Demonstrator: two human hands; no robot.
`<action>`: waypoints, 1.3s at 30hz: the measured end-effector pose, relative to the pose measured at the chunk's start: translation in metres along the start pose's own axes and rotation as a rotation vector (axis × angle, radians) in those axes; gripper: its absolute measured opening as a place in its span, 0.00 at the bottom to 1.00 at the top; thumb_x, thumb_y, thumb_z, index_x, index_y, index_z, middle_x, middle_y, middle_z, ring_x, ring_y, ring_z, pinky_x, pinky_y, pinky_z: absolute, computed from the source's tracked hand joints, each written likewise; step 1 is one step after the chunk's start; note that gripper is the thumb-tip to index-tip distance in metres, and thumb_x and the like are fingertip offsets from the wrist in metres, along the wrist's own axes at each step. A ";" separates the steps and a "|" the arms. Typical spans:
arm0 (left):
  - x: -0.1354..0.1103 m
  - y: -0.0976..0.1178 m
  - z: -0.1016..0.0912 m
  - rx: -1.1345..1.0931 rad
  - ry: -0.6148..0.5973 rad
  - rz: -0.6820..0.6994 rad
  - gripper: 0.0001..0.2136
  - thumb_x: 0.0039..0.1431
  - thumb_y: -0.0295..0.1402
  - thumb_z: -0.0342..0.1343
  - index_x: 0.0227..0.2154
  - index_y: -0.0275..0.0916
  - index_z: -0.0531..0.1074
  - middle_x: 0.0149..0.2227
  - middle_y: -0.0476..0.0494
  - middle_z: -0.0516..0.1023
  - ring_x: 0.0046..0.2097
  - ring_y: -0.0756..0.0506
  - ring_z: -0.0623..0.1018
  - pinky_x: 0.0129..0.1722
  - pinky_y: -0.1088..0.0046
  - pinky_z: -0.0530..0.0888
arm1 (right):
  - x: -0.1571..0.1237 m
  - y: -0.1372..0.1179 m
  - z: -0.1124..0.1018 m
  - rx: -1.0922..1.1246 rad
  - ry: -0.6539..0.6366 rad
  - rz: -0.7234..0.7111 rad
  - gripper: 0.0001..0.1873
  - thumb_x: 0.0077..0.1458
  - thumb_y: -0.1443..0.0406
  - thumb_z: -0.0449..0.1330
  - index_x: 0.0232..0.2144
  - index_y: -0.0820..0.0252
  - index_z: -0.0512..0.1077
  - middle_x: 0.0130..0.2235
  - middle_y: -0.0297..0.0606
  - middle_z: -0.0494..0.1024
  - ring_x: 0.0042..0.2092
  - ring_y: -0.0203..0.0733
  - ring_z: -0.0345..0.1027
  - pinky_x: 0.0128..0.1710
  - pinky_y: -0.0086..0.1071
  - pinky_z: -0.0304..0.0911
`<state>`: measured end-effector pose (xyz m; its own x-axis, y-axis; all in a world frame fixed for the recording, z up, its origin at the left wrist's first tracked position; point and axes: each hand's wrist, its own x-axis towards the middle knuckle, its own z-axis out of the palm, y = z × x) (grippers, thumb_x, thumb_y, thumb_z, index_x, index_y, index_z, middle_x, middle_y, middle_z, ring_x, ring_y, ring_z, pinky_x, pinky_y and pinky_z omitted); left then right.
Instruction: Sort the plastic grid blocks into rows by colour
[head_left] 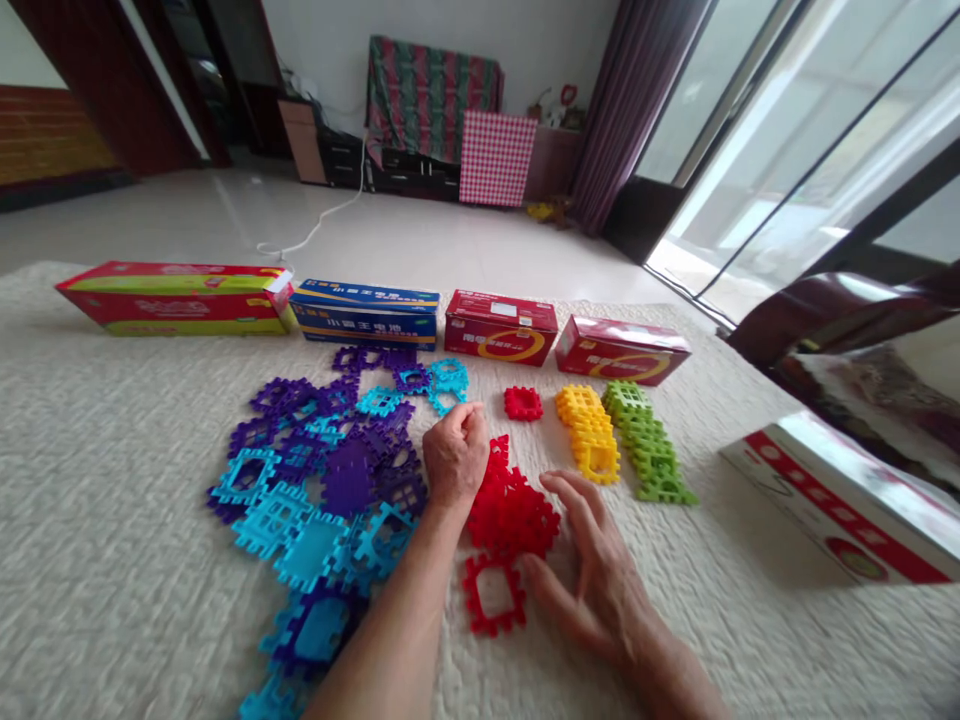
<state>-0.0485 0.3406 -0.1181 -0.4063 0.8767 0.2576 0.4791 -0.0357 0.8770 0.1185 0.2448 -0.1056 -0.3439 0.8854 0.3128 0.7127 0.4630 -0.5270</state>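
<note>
A pile of red plastic interlocking building pieces (514, 515) lies between my hands. My left hand (456, 455) is closed at its upper left edge; whatever its fingers hold, if anything, is hidden. My right hand (600, 580) rests at the right side of the pile, fingers apart and curved around it. Its thumb is close to a red square frame piece (471, 595) lying nearest me. Left of my left arm spreads a loose heap of purple pieces (349, 478) and light blue pieces (311, 550). Beyond the pile sits a small red stack (523, 414).
A yellow row of pieces (589, 432) and a green row (651, 452) lie to the right. Along the far edge stand a red-and-yellow box (180, 305), a blue box (367, 318) and two red boxes (501, 330). A white-and-red box (840, 490) lies at the right.
</note>
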 end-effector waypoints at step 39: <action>0.002 0.001 0.000 -0.104 0.033 -0.092 0.13 0.58 0.34 0.48 0.35 0.40 0.78 0.32 0.44 0.82 0.35 0.46 0.80 0.35 0.73 0.72 | 0.119 0.034 -0.020 -0.371 0.163 -0.179 0.21 0.54 0.68 0.55 0.51 0.57 0.64 0.59 0.48 0.64 0.59 0.54 0.57 0.57 0.52 0.52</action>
<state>-0.0488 0.3424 -0.1163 -0.4707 0.8624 0.1861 0.3564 -0.0070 0.9343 0.1142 0.3656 -0.0708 -0.4019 0.7608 0.5095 0.8322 0.5356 -0.1433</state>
